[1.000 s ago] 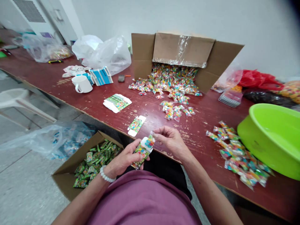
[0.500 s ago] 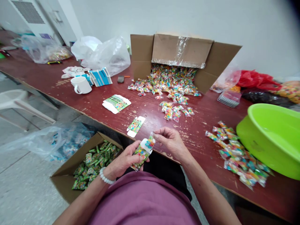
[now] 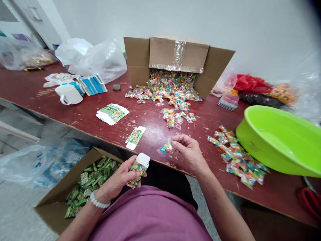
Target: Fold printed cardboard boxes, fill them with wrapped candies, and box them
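Observation:
My left hand [image 3: 122,177] is closed around a small green printed candy box [image 3: 137,170], its white top flap standing up. Between the thumb and fingers of my right hand [image 3: 188,150] is a clear packet of colourful candies [image 3: 165,147], held over the table's front edge, apart from the box. On the table in front of my hands lies a flattened small box [image 3: 135,137]. Beyond it to the left rests a stack of larger flat green cartons [image 3: 112,113]. Loose candy packets [image 3: 173,118] lie farther back.
A cardboard box [image 3: 137,63] on its side spills packets onto the table [image 3: 85,115]. At right stand a green basin [image 3: 276,144] and a packet pile [image 3: 240,160]. A white mug [image 3: 69,94] is at left. Below, a carton [image 3: 50,197] holds filled green boxes.
My right hand has drawn the candy packet away from the box opening, to the right. My left hand keeps the box, now lower left. The whole view has shifted rightward.

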`<state>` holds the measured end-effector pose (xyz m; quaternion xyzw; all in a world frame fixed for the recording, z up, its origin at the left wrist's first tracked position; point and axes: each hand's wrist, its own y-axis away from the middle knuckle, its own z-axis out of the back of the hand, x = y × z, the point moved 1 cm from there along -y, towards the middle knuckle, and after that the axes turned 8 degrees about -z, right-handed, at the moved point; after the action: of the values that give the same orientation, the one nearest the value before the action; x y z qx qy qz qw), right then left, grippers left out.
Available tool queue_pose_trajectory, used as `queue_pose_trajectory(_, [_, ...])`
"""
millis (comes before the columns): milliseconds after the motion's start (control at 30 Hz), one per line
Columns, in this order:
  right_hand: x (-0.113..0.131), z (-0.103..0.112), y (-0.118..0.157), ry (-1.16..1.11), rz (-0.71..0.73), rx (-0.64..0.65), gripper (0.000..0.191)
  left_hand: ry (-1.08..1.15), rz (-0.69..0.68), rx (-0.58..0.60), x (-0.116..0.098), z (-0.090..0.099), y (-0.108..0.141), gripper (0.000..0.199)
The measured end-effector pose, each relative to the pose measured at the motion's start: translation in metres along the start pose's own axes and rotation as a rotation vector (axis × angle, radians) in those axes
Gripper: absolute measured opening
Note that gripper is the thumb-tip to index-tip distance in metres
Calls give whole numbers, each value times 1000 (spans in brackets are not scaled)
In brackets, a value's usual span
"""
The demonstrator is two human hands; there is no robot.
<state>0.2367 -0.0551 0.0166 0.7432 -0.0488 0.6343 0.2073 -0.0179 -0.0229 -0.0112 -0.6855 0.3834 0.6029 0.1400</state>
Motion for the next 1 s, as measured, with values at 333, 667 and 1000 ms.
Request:
queue_pose_trajectory(333, [7,78,13,220,234,-327,28,-31,30,-51,3,6,-3,50])
queue_pose_trajectory(667, [14,123,-47,866,439,-625,26,-9,59,-77,6,5,-7,56])
queue_pose_trajectory(1000, [1,95,-172,944,31,-533,21,-27,52,-250,7,11,3,60])
